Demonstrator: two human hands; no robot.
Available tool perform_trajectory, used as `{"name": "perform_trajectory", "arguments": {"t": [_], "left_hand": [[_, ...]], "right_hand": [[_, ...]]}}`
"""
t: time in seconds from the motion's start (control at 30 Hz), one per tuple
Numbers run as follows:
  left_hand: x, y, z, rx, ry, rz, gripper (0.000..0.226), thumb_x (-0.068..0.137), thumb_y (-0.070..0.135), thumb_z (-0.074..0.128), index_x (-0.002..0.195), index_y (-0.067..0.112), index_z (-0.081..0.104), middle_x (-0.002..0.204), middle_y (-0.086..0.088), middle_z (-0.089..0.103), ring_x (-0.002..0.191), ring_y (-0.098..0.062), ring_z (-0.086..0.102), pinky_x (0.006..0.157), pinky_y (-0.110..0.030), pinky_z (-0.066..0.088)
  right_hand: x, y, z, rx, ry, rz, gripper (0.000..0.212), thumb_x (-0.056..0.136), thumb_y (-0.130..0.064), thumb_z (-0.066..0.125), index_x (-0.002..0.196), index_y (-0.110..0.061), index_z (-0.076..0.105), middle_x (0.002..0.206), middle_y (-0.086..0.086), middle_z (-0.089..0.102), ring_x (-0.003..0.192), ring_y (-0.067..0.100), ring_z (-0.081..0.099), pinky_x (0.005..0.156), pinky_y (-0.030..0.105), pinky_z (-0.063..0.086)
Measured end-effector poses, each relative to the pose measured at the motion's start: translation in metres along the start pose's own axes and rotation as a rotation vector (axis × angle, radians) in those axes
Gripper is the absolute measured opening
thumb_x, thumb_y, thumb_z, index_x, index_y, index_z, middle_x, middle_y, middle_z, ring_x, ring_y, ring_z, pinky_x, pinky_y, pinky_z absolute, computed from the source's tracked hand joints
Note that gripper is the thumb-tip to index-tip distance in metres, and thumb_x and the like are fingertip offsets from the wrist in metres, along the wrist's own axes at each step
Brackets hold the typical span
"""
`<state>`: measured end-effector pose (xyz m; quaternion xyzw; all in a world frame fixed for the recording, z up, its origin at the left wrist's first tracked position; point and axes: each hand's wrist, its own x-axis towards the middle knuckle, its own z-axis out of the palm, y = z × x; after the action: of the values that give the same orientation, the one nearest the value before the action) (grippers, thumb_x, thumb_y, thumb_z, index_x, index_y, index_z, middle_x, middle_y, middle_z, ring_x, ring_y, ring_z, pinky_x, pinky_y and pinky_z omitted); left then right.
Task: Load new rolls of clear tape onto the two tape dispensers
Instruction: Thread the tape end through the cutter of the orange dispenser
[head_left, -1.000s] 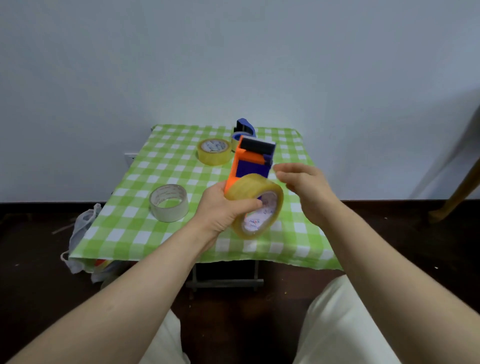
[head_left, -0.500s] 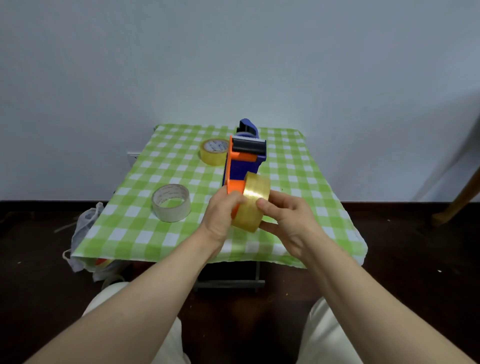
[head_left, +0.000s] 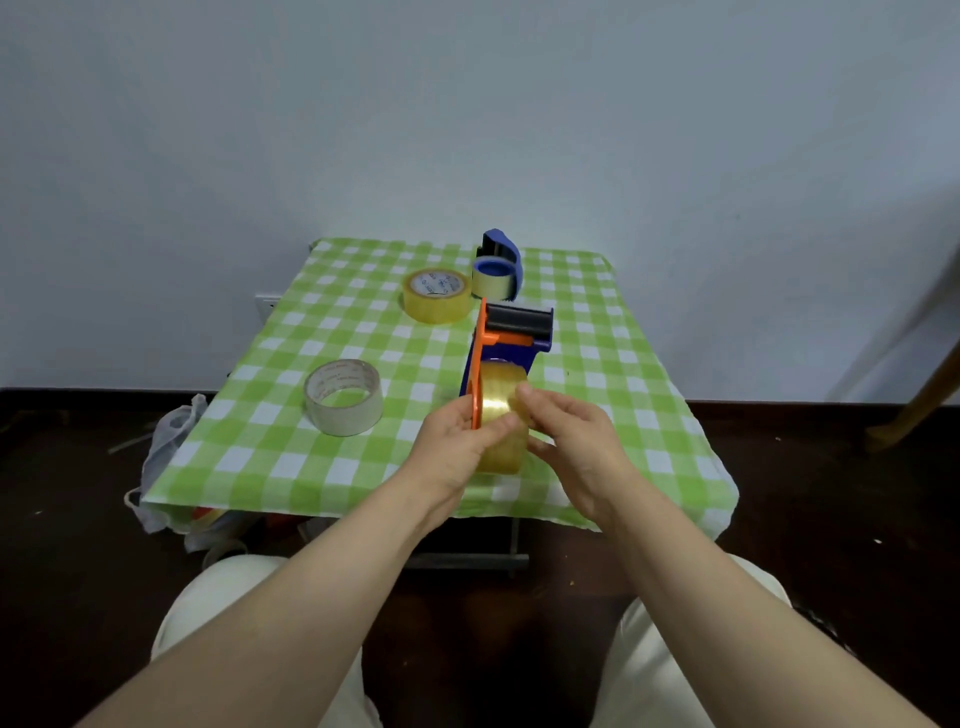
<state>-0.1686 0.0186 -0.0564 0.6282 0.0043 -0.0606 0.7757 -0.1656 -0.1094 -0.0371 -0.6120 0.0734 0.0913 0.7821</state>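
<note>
the left hand (head_left: 457, 447) grips the lower end of the orange and blue dispenser (head_left: 511, 332), held above the near half of the checked tablecloth (head_left: 623, 364), thumb curled onto the tape roll (head_left: 501, 410). the roll sits flat against the orange side plate (whether it is fully on the hub i cannot tell). the right hand (head_left: 576, 441) pinches the roll's right side with bent fingers. the blue dispenser (head_left: 498, 249) stands at the far edge, a yellowish roll (head_left: 436, 293) just beside it and a pale roll (head_left: 343, 397) nearer left.
</note>
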Motion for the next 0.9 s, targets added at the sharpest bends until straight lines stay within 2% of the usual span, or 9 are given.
{"name": "perform_trajectory", "arguments": {"t": [0.1, 0.2, 0.27, 0.37, 0.43, 0.53, 0.63, 0.77, 0.9], "left_hand": [[0.000, -0.001, -0.002, -0.019, -0.005, -0.027, 0.032, 0.078, -0.008, 0.062, 0.098, 0.016, 0.069, 0.099, -0.008, 0.072, 0.096, -0.020, 0.066, 0.079, -0.029, 0.053], [0.003, 0.003, -0.001, -0.094, 0.013, -0.048, 0.025, 0.080, 0.001, 0.057, 0.100, 0.008, 0.070, 0.105, -0.020, 0.069, 0.097, -0.028, 0.065, 0.075, -0.031, 0.054], [0.003, 0.002, 0.000, -0.117, 0.039, -0.065, 0.017, 0.090, 0.011, 0.056, 0.100, 0.009, 0.069, 0.101, -0.015, 0.070, 0.092, -0.024, 0.066, 0.072, -0.028, 0.054], [0.004, -0.003, 0.000, -0.092, 0.031, -0.062, 0.015, 0.091, 0.011, 0.056, 0.099, 0.012, 0.069, 0.097, -0.008, 0.072, 0.088, -0.018, 0.068, 0.068, -0.023, 0.054], [0.005, -0.004, -0.001, -0.077, 0.013, -0.053, 0.017, 0.091, 0.008, 0.056, 0.102, 0.010, 0.069, 0.101, -0.008, 0.073, 0.092, -0.016, 0.068, 0.068, -0.022, 0.053], [0.006, -0.004, -0.003, -0.090, 0.000, -0.060, 0.018, 0.090, 0.004, 0.056, 0.100, 0.013, 0.068, 0.096, -0.004, 0.073, 0.088, -0.014, 0.068, 0.067, -0.022, 0.054], [0.006, -0.004, -0.003, -0.071, -0.020, -0.055, 0.021, 0.089, 0.004, 0.058, 0.105, 0.014, 0.067, 0.098, -0.002, 0.072, 0.090, -0.013, 0.067, 0.077, -0.025, 0.053], [0.008, -0.006, -0.003, -0.037, -0.016, -0.053, 0.023, 0.088, 0.006, 0.060, 0.110, 0.013, 0.065, 0.103, -0.003, 0.070, 0.102, -0.018, 0.063, 0.094, -0.032, 0.048], [0.009, -0.007, -0.005, -0.019, -0.018, -0.055, 0.024, 0.087, 0.008, 0.062, 0.111, 0.011, 0.065, 0.105, -0.004, 0.070, 0.106, -0.021, 0.062, 0.101, -0.036, 0.044]], "right_hand": [[0.002, 0.002, 0.000, -0.001, -0.019, -0.030, 0.013, 0.085, 0.002, 0.062, 0.093, -0.008, 0.065, 0.092, 0.011, 0.068, 0.089, 0.024, 0.066, 0.081, 0.030, 0.056], [0.001, 0.010, -0.002, 0.025, -0.031, -0.037, 0.028, 0.080, 0.014, 0.059, 0.102, -0.003, 0.065, 0.100, 0.021, 0.066, 0.098, 0.031, 0.062, 0.091, 0.038, 0.053], [0.002, 0.012, -0.004, 0.038, -0.030, -0.026, 0.033, 0.078, 0.015, 0.061, 0.107, 0.000, 0.063, 0.104, 0.022, 0.065, 0.098, 0.029, 0.063, 0.089, 0.036, 0.054], [0.003, 0.008, -0.005, 0.064, -0.037, 0.002, 0.036, 0.079, 0.007, 0.064, 0.114, -0.002, 0.061, 0.097, 0.012, 0.065, 0.083, 0.019, 0.067, 0.077, 0.029, 0.056], [0.005, 0.006, -0.006, 0.025, -0.042, -0.023, 0.036, 0.079, 0.002, 0.067, 0.114, -0.005, 0.061, 0.093, 0.008, 0.062, 0.087, 0.019, 0.064, 0.081, 0.031, 0.055], [0.006, 0.000, -0.004, -0.291, 0.061, -0.189, 0.028, 0.080, -0.002, 0.067, 0.106, -0.013, 0.064, 0.088, -0.002, 0.060, 0.085, 0.011, 0.060, 0.079, 0.020, 0.051], [0.006, -0.012, -0.001, -0.751, 0.169, -0.512, 0.020, 0.085, -0.016, 0.066, 0.105, -0.018, 0.068, 0.096, -0.007, 0.056, 0.084, 0.007, 0.053, 0.072, 0.012, 0.042], [0.015, -0.023, 0.001, -1.191, 0.092, -0.649, 0.031, 0.086, -0.026, 0.064, 0.114, -0.014, 0.067, 0.104, -0.005, 0.047, 0.099, 0.011, 0.044, 0.081, 0.019, 0.033], [0.017, -0.032, 0.005, -1.307, 0.041, -0.689, 0.021, 0.087, -0.023, 0.063, 0.102, -0.011, 0.072, 0.112, 0.002, 0.054, 0.113, 0.019, 0.046, 0.084, 0.030, 0.042]]}}
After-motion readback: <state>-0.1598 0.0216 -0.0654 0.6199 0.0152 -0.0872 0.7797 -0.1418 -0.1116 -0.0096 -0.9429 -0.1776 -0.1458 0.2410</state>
